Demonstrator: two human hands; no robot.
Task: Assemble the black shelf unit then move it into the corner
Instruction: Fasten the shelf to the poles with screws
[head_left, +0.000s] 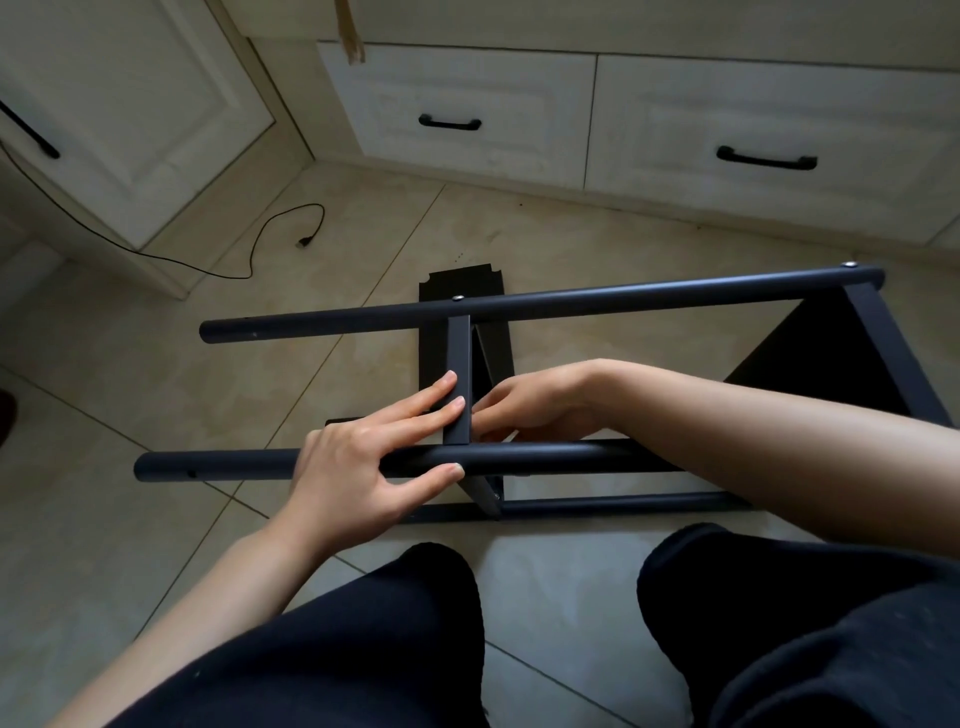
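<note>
The black shelf unit (571, 304) lies on its side on the tiled floor in front of my knees, its round poles running left to right. A middle shelf panel (459, 353) stands on edge between the far pole and the near pole (218, 464). My left hand (374, 457) grips the near pole, thumb under it, with straight fingers pressing on the panel's left face. My right hand (535, 402) reaches in from the right and touches the panel's right side just above the near pole; its fingertips are hidden behind the panel. Another shelf (852, 358) sits at the right end.
White cabinets with black handles (450, 123) line the back wall, and a tall white door (119, 114) stands at the left. A black power cord (260, 244) trails across the floor at the left. A loose black panel (462, 283) lies flat beyond the far pole.
</note>
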